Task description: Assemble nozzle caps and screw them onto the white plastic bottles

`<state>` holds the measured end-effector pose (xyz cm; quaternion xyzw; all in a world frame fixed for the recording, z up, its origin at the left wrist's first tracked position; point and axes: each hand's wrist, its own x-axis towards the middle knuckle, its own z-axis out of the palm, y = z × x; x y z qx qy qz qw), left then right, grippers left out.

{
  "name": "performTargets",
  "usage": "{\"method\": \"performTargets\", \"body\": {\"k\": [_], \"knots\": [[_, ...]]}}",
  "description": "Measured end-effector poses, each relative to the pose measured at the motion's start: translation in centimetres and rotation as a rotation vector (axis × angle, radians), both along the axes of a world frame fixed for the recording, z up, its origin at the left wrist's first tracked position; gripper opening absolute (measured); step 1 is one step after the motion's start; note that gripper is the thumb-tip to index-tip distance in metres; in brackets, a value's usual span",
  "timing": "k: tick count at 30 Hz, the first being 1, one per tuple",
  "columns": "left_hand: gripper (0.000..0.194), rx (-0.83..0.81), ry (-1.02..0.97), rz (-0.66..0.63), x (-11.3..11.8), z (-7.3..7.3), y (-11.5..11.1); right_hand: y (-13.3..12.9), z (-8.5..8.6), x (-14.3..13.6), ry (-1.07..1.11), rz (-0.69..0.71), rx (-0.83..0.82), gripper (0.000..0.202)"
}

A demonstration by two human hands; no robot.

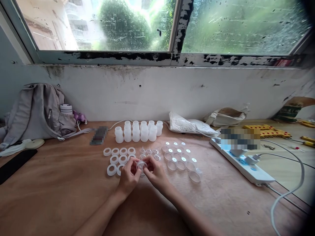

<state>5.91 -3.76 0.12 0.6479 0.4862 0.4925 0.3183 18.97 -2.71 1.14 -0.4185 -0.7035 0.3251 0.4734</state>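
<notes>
White bottles point(136, 134) = landmark: they stand packed in rows toward the back of the counter point(61, 193), prob. to leave working room in front. Nearer the person than the bottles, L hand point(130, 172) & R hand point(155, 171) hold a round clear piece point(141, 164) btwn them. Each grip is narrow, fingertips on the piece from opposite sides, prob. b/c it's small & needs steadying. Fingers cover much of it, so can't tell if it's 1 part or more.

Left-front of bottles: white rings point(114, 163), flat in rows, some partly hidden by L hand. Directly in front of bottles: small clear fittings point(155, 151). Right-front: clear rounds point(181, 165) w/ white spots. Sorting by kind prob. makes picking quick. Power strip point(253, 175) lies well right of bottles.
</notes>
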Motion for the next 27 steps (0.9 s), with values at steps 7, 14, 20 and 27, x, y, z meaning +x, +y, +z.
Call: {"method": "performTargets", "body": {"k": [7,14,20,27], "knots": [[0.011,-0.024,-0.024,0.014,0.2,0.2,0.0,0.0,0.2,0.2,-0.043,-0.007,0.03,0.011],[0.013,0.026,0.035,0.032,0.1,0.4,-0.2,-0.1,0.3,0.3,-0.025,-0.016,0.03,0.01],[0.021,-0.029,-0.168,-0.049,-0.1,0.1,0.5,0.1,0.4,0.4,0.374,0.268,-0.336,0.048],[0.023,-0.112,-0.377,-0.12,-0.8,-0.2,1.6,0.9,-0.1,0.5,0.587,0.354,-0.472,0.061]]}}
